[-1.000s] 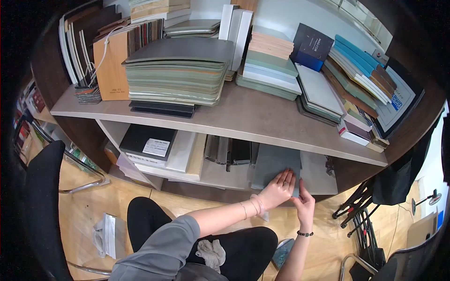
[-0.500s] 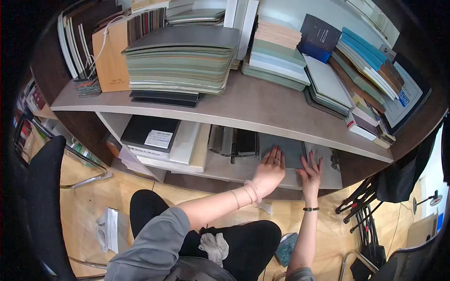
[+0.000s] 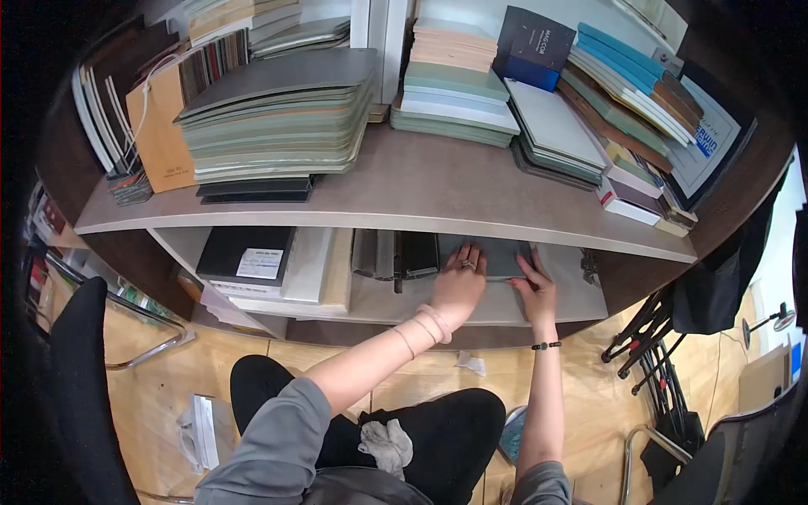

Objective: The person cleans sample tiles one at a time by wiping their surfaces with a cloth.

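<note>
A flat grey panel (image 3: 503,259) lies on the lower shelf, its back part hidden under the upper board. My left hand (image 3: 459,284) rests on its left part, palm down, with fingers stretched out and a ring on one of them. At the panel's front right corner is my right hand (image 3: 537,293). Its thumb touches the front edge and its fingers reach along the right side, spread apart. Dark ribbed profile pieces (image 3: 396,255) lie just left of the panel.
A black box (image 3: 244,250) with a white label and pale boards (image 3: 324,269) fill the lower shelf's left side. Above stand stacks of sample sheets (image 3: 278,126) and books (image 3: 644,84). A grey cloth (image 3: 385,446) lies on my lap. Chairs (image 3: 80,379) flank me.
The grey panel has slid deeper into the shelf, with both hands following it. My right hand has moved in against its corner. The view has shifted slightly.
</note>
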`<state>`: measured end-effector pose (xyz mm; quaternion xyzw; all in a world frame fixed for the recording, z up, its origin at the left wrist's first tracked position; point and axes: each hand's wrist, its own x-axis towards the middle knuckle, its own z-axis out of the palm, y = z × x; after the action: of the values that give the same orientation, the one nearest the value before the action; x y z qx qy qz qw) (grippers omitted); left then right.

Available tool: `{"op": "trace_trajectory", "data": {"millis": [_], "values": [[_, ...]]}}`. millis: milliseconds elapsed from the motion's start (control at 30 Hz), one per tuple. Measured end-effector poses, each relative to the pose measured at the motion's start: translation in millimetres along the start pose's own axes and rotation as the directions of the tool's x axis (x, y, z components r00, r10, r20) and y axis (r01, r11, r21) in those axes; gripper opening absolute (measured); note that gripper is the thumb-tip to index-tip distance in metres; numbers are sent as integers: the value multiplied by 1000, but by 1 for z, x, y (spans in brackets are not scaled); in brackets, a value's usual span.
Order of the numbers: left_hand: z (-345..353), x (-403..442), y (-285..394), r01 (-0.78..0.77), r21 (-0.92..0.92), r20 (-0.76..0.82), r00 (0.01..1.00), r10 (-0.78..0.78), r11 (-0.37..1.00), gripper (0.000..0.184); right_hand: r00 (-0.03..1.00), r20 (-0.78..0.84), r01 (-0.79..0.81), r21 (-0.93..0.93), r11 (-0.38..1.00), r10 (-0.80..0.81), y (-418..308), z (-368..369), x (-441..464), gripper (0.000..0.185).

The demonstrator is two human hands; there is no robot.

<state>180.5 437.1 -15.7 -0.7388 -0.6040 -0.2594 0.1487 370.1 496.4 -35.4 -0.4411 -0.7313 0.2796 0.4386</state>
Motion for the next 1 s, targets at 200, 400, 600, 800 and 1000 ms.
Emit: {"op": "trace_trajectory", "data": {"millis": [200, 400, 600, 800, 1000], "values": [[-40, -44, 8, -115, -57, -174, 979, 104, 992, 32, 992, 53, -123, 134, 983, 117, -9, -1, -2, 63], [-69, -104, 10, 373, -407, 47, 920, -389, 834, 51, 997, -64, 36, 8, 999, -35, 7, 4, -1, 98], [-39, -78, 20, 365, -424, -19, 911, -411, 829, 58, 989, -137, 31, -189, 981, -58, 16, 10, 2, 113], [-19, -65, 36, 450, -402, -67, 854, -516, 797, 62, 983, -170, -78, -80, 994, 63, 2, 3, -3, 112], [-15, -64, 36, 511, -482, -31, 802, -597, 712, 57, 974, -140, -157, 134, 978, 176, -4, 2, 1, 107]]}}
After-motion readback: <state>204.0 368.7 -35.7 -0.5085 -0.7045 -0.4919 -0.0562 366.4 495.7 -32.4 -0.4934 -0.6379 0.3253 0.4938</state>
